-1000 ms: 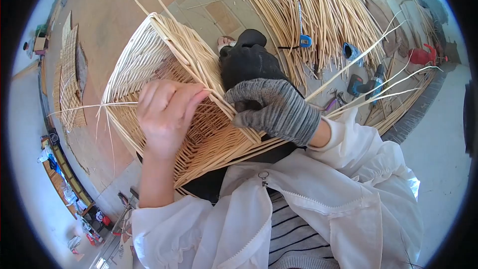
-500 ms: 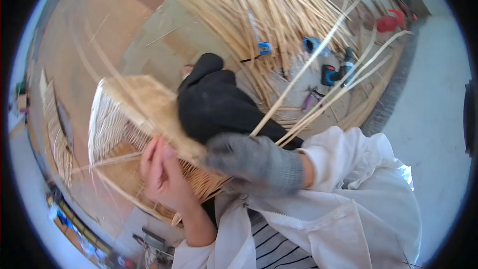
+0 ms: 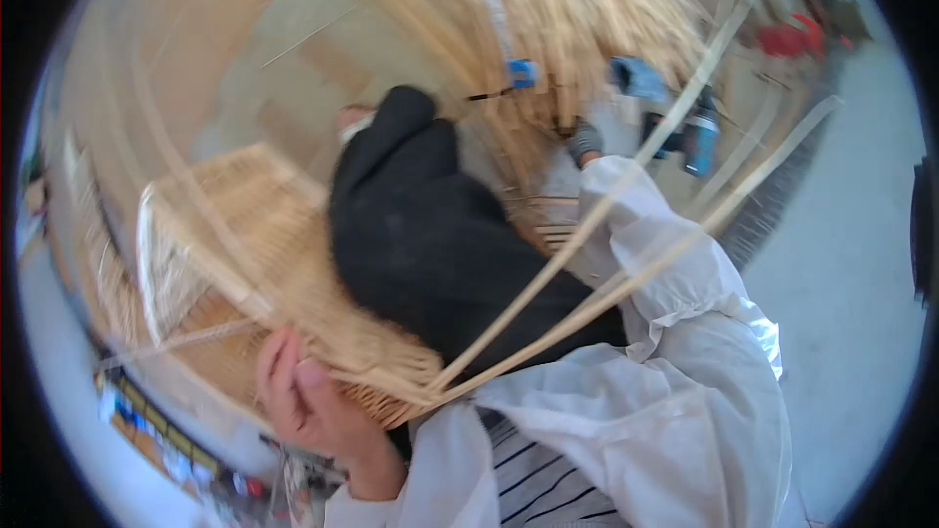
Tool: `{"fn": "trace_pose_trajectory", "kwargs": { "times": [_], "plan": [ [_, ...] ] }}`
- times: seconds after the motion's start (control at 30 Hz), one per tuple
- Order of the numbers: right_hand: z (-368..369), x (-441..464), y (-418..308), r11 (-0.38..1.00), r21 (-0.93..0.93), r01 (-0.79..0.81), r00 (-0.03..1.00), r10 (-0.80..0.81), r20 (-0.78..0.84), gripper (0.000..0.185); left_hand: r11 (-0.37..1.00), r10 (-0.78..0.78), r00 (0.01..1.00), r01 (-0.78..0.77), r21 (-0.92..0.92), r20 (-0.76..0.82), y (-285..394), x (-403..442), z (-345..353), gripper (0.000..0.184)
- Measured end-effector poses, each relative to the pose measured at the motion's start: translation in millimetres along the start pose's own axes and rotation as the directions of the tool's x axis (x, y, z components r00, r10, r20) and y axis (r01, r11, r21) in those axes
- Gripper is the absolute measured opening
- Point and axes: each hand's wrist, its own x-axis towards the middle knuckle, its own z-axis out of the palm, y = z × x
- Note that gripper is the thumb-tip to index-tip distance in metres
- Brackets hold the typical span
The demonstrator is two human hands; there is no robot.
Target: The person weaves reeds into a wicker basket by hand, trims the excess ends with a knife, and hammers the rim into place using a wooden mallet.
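Note:
A woven wicker basket (image 3: 279, 215) with angled sides leans against my black-trousered leg at the left. Bare, my left hand (image 3: 313, 411) pinches its near rim between thumb and fingers. A thin pale strip (image 3: 186, 340) runs from the left toward those fingers. From the basket's near corner, long pale canes (image 3: 587, 230) stick out up to the right, over my right sleeve. My right hand (image 3: 585, 141), in a grey knitted glove, is stretched out to the floor at the lower edge of a cane pile (image 3: 597, 20). Its fingers are blurred and mostly hidden.
A blue tape measure (image 3: 522, 73) lies by the pile. Right of my glove are a blue object (image 3: 638, 76) and a cordless drill (image 3: 699, 142). A red tool (image 3: 792, 37) sits farther back. Another woven piece (image 3: 108, 264) stands at the far left.
My right hand has left the basket's near corner and reached forward to the floor by the cane pile. My left hand stays at the rim; the view has shifted slightly.

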Motion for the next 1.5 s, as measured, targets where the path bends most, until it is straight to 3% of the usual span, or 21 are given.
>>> {"fn": "trace_pose_trajectory", "kwargs": {
  "times": [0.13,0.37,0.47,0.57,0.67,0.7,0.77,0.8,0.87,0.9,0.93,1.0,1.03,1.07,1.13,1.2,1.27,1.33,1.37,1.43,1.5],
  "plan": [
    [30.9,-41.2,-19.8,0.947,0.198,0.251,0.910,-0.301,0.286,0.028,1.000,0.014,0.999,-0.014,0.007,0.029,8.6,7.1,1.2,0.026],
    [-62.8,-81.7,-72.2,0.846,0.332,0.417,0.701,-0.531,0.476,0.030,0.980,0.199,0.979,-0.199,-0.003,0.049,12.0,12.5,3.4,0.021],
    [-120.9,-215.8,-19.4,0.818,0.364,0.445,0.620,-0.574,0.534,0.031,0.959,0.278,0.959,-0.280,0.037,0.056,17.6,10.8,-4.3,0.021],
    [-160.2,-263.0,-52.1,0.800,0.381,0.464,0.523,-0.595,0.611,0.032,0.985,0.143,0.934,-0.103,-0.135,0.328,15.0,18.3,-26.9,0.034],
    [-154.7,-280.3,-117.1,0.760,0.430,0.487,0.407,-0.633,0.659,0.032,0.940,0.211,0.866,-0.052,-0.338,0.454,15.0,21.7,-41.6,0.046],
    [-155.9,-294.5,-166.3,0.762,0.457,0.458,0.574,-0.647,0.502,0.033,0.936,0.332,0.825,-0.230,-0.266,0.458,7.2,25.9,-42.9,0.051],
    [-112.0,-293.2,-255.9,0.737,0.579,0.349,0.833,-0.527,0.167,0.035,0.942,0.315,0.822,-0.210,-0.262,0.474,9.1,29.4,-42.9,0.049],
    [-94.9,-286.1,-293.2,0.642,0.714,0.279,0.835,-0.529,0.149,0.035,0.952,0.284,0.820,-0.181,-0.245,0.497,11.1,31.1,-42.1,0.047],
    [-57.0,-257.6,-343.5,0.750,-0.048,0.660,0.732,-0.656,-0.184,0.034,0.986,0.167,0.839,-0.145,-0.083,0.518,14.5,32.1,-38.5,0.043],
    [-40.8,-243.1,-348.0,0.639,-0.129,0.758,0.619,-0.768,-0.163,0.039,0.992,0.040,0.846,-0.098,0.082,0.531,17.4,35.8,-35.7,0.038],
    [-31.8,-228.8,-349.6,0.511,-0.206,0.834,0.495,-0.859,-0.129,0.043,0.991,0.049,0.849,-0.108,0.082,0.526,20.2,37.7,-34.2,0.038],
    [-45.8,-220.8,-352.9,0.493,-0.094,0.865,0.492,-0.870,-0.034,0.041,0.995,0.072,0.872,-0.027,-0.099,0.485,16.6,31.5,-35.2,0.033],
    [-52.8,-211.9,-354.3,0.533,-0.107,0.839,0.517,-0.843,-0.150,0.039,0.975,0.198,0.870,-0.221,-0.003,0.452,6.9,29.9,-31.4,0.033],
    [-57.1,-201.2,-357.9,0.574,-0.118,0.810,0.532,-0.805,-0.262,0.038,0.978,0.188,0.872,-0.208,-0.005,0.452,5.3,31.0,-31.1,0.033],
    [-45.4,-179.6,-354.9,0.481,-0.220,0.849,0.437,-0.872,-0.220,0.037,0.926,-0.043,0.795,0.259,-0.275,0.604,6.9,29.8,-35.6,0.033],
    [-37.7,-174.8,-360.2,0.687,0.245,0.684,0.710,-0.704,-0.012,0.037,0.856,-0.100,0.779,0.385,-0.346,0.619,7.2,29.9,-43.0,0.032],
    [-40.8,-167.8,-359.7,0.601,0.066,0.797,0.604,-0.796,-0.040,0.033,0.754,-0.168,0.765,0.506,-0.419,0.621,5.8,27.4,-56.6,0.031],
    [-44.9,-172.5,-359.8,0.731,0.477,0.488,0.793,-0.599,0.108,0.031,0.400,-0.240,0.633,0.755,-0.519,0.736,-1.0,26.8,-82.5,0.033],
    [-45.6,-171.1,-358.6,0.736,0.519,0.435,0.815,-0.567,0.121,0.031,0.401,-0.247,0.630,0.758,-0.514,0.736,0.6,24.4,-92.2,0.033],
    [-38.9,-174.1,-360.1,0.708,0.612,0.353,0.857,-0.508,0.094,0.031,0.102,-0.285,0.369,0.929,-0.355,0.885,5.3,17.8,-110.7,0.038],
    [-25.6,-177.4,-359.0,0.645,0.694,0.320,0.878,-0.477,0.039,0.035,0.207,-0.287,0.358,0.929,-0.307,0.889,7.9,13.1,-120.9,0.042]
  ]
}}
